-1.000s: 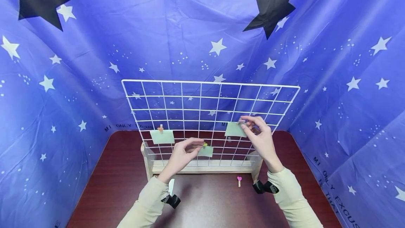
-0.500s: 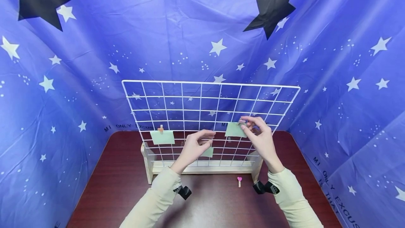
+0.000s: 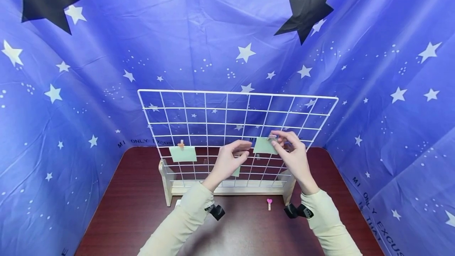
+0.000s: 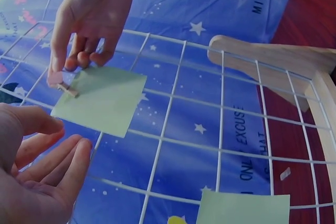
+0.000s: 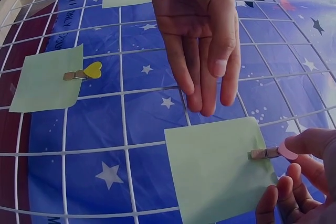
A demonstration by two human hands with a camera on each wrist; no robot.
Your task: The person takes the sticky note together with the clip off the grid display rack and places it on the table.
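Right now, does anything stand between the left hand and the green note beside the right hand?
Nothing visible does: only a gap separates the left hand from the green note. The right hand pinches the pink clip on it.

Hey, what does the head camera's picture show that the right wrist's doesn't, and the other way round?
Only the head view shows the bright pink heart clip lying on the dark red table, and the cream sleeves.

Only the right wrist view shows the yellow heart clip on one note; in the head view the left hand covers that spot.

Both show the white wire grid, three green notes, both hands, and the right hand pinching a pale pink heart clip at one note's edge.
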